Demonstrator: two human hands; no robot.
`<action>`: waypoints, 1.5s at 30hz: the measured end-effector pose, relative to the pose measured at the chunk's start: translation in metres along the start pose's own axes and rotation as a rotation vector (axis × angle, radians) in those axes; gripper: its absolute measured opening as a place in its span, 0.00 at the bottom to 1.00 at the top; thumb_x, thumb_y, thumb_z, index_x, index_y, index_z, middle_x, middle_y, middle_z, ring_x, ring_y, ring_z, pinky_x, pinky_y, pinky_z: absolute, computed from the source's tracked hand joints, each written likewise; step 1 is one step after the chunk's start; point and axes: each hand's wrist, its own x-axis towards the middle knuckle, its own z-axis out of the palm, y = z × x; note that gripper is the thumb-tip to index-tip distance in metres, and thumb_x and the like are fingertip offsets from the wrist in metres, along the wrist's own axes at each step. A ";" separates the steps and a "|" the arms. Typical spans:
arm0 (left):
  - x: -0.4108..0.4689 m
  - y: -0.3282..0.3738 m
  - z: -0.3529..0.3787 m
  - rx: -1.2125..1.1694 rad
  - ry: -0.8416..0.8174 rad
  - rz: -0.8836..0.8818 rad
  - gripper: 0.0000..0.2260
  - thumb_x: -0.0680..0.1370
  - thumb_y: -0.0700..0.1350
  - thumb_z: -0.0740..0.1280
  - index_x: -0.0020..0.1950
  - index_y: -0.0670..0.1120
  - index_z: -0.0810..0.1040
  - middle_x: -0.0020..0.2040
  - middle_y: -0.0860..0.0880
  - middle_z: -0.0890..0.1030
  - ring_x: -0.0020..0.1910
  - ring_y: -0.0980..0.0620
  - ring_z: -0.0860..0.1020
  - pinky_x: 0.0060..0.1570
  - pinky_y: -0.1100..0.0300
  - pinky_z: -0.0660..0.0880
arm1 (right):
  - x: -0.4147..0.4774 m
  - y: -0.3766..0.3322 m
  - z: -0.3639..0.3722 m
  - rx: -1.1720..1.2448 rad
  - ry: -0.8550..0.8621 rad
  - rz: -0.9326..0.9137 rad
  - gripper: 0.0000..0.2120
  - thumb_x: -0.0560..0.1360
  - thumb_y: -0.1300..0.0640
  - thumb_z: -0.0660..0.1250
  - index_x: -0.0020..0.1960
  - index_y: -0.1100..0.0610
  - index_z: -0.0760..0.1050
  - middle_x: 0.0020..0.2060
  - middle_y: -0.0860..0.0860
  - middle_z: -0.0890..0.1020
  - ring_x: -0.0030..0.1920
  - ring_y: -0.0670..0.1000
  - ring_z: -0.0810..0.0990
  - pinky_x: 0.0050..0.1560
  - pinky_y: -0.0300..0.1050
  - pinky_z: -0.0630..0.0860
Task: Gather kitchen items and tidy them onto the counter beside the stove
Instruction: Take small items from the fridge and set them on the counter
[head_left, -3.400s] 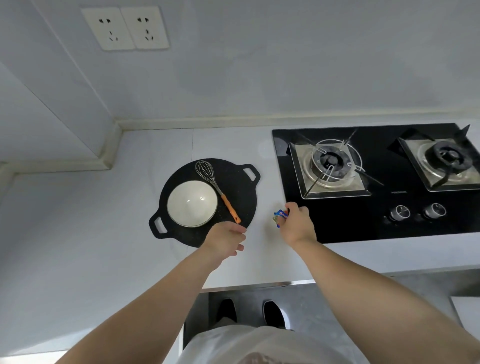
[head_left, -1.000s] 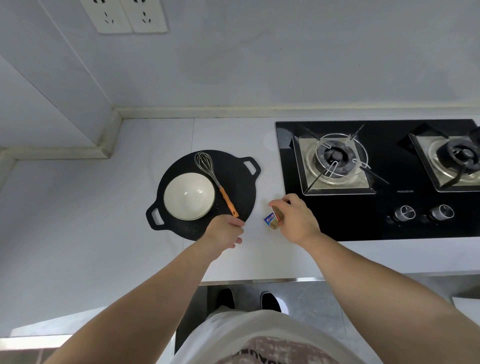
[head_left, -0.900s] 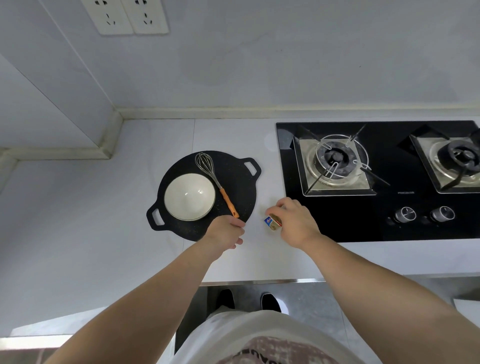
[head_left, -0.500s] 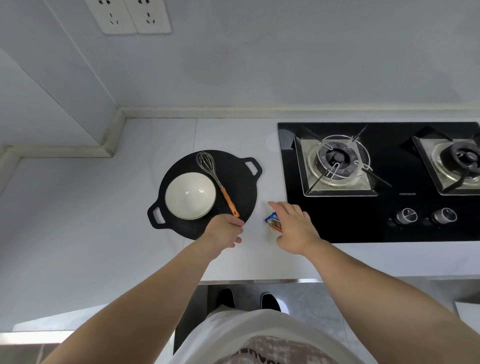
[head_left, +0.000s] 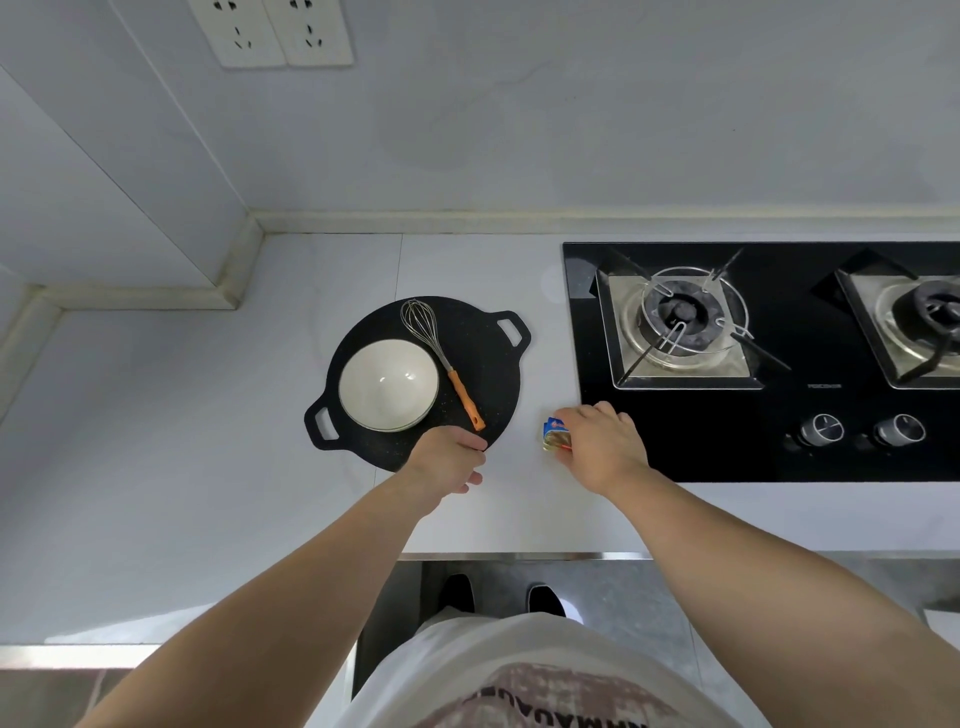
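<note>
Gripping front rim of black griddle pan (head_left: 483, 364) loaded with white bowl (head_left: 388, 384) and orange-handled whisk (head_left: 441, 358) using left hand (head_left: 449, 462); pinching small blue-gold packet (head_left: 555, 434) with right hand (head_left: 602, 447) on worktop (head_left: 208, 467) between pan and gas hob (head_left: 675, 441), toward front edge.

You are standing in a home kitchen. A black glass gas hob (head_left: 675, 431) is set into the white stone-look worktop (head_left: 208, 441). It has two steel-trayed burners (head_left: 680, 317) under wire pan supports and two round silver knobs (head_left: 822, 430) along its front edge. Beside the hob, cookware lies on the worktop: a black round two-handled griddle pan (head_left: 483, 364) carrying a white ceramic bowl (head_left: 387, 384) and a steel wire whisk with an orange handle (head_left: 466, 400). A cream upstand strip (head_left: 519, 215) seals the worktop to the pale grey wall, where a pair of white wall sockets (head_left: 283, 31) sits higher up. A two-burner hob and one small set of utensils point to a household, not a restaurant.
</note>
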 end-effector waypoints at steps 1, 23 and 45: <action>0.000 0.000 0.001 0.007 0.003 0.002 0.14 0.80 0.34 0.65 0.66 0.41 0.77 0.53 0.45 0.80 0.49 0.49 0.82 0.39 0.66 0.78 | 0.000 0.000 -0.001 -0.017 0.001 -0.003 0.26 0.77 0.46 0.66 0.73 0.48 0.65 0.64 0.49 0.75 0.62 0.53 0.69 0.59 0.49 0.67; -0.005 -0.019 -0.013 0.082 0.038 -0.062 0.15 0.81 0.33 0.63 0.67 0.40 0.77 0.60 0.42 0.81 0.59 0.44 0.81 0.59 0.53 0.79 | 0.020 -0.005 -0.014 -0.128 -0.081 -0.113 0.25 0.71 0.68 0.63 0.66 0.53 0.73 0.64 0.53 0.71 0.63 0.55 0.68 0.60 0.46 0.70; -0.048 0.130 0.014 0.244 -0.051 0.518 0.08 0.79 0.42 0.66 0.55 0.50 0.81 0.49 0.51 0.84 0.45 0.55 0.83 0.50 0.56 0.80 | -0.066 0.005 -0.105 0.405 0.141 0.251 0.31 0.70 0.41 0.71 0.71 0.45 0.68 0.65 0.49 0.71 0.68 0.54 0.67 0.66 0.53 0.67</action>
